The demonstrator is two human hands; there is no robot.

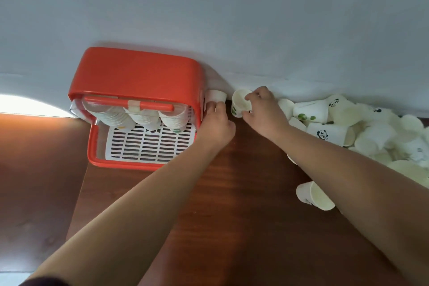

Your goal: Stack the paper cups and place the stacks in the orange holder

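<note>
Mid-stacking: the right hand [262,109] grips a green-printed white paper cup [239,102]. The left hand [216,124] touches a plain white paper cup [217,95] beside the orange plastic holder [137,72], grip unclear. Next, probably nest them.

**Clearance around orange holder [137,76].**
- Rear: wall [232,18] touches holder's back.
- Front: open mouth faces viewer; bare table [232,227] in front gives free approach.
- Inside: cup stacks [144,118] fill rear of grid tray [148,146]; tray's front part is free. Raised lid w/ orange handle [130,103] spans top of mouth.
- R side: gap betw. holder and cup heap [362,127] is taken by L hand [216,125], holding cup A [217,96] just beside holder's R wall, and R hand [263,111], pinching cup B [239,101].
- Front-R: lone cup [313,195] lies on its side, well apart.
- L side: table edge runs alongside.
</note>
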